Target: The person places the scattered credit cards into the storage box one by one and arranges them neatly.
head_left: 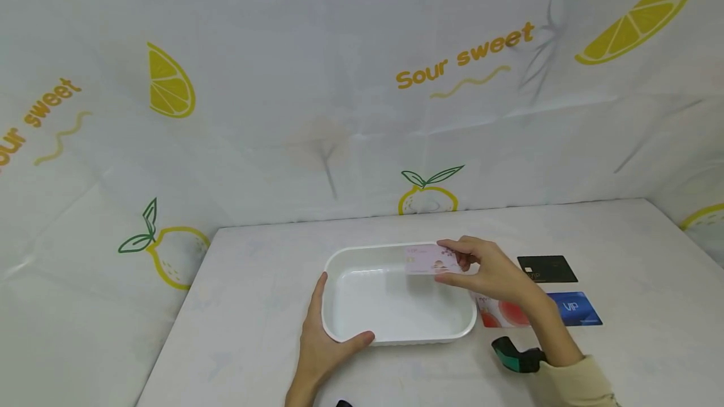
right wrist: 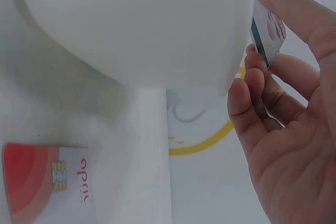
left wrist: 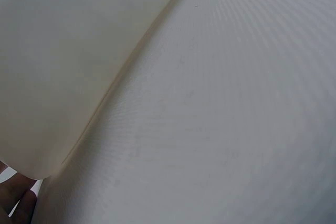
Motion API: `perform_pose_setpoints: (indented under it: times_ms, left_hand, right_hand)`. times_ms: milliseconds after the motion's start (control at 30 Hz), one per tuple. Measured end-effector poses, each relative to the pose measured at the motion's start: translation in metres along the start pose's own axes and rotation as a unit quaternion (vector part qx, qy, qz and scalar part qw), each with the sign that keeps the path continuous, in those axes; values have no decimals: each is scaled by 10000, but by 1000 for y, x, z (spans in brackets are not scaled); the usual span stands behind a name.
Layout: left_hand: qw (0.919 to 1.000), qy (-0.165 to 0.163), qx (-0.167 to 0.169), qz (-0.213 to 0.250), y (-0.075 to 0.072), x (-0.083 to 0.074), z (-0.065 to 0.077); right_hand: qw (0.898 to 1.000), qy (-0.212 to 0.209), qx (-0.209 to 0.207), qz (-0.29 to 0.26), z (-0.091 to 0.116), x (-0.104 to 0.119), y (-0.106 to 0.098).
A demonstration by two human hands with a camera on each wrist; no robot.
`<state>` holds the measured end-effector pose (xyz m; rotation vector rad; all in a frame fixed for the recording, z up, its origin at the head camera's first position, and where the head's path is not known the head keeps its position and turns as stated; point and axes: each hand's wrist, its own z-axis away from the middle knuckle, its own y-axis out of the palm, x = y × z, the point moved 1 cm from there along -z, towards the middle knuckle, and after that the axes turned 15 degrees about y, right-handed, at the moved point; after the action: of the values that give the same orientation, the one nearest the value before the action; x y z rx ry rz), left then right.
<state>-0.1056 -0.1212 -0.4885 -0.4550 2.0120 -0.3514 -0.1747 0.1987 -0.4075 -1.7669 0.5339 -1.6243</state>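
A white plastic tray (head_left: 396, 340) with rounded corners lies on the table. My left hand (head_left: 324, 347) grips its near left corner, thumb along the near rim and fingers against the left side; in the left wrist view part of that hand shows at the bottom left, beside the tray wall (left wrist: 68, 66). Over the tray's far right part, my right hand (head_left: 486, 271) pinches a pale pink card (head_left: 424, 259) between thumb and fingers. Printed flowers mark the card. In the right wrist view this card (right wrist: 269, 30) appears edge-on beside the tray.
To the right of the tray lie a black card (head_left: 551, 269), a blue VIP card (head_left: 577, 308) and a red and white card (head_left: 492, 313), partly covered by the right forearm. A lemon-printed white cloth (head_left: 294, 112) hangs behind the white table (head_left: 237, 319).
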Motion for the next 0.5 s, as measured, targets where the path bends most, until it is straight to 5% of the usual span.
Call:
perform_pose_setpoints:
  times_ms: [500]
  left_hand:
    - [10000,23,-19,-60,0,1,1]
  right_hand:
    - [9996,21,263,-65,-8,14,18]
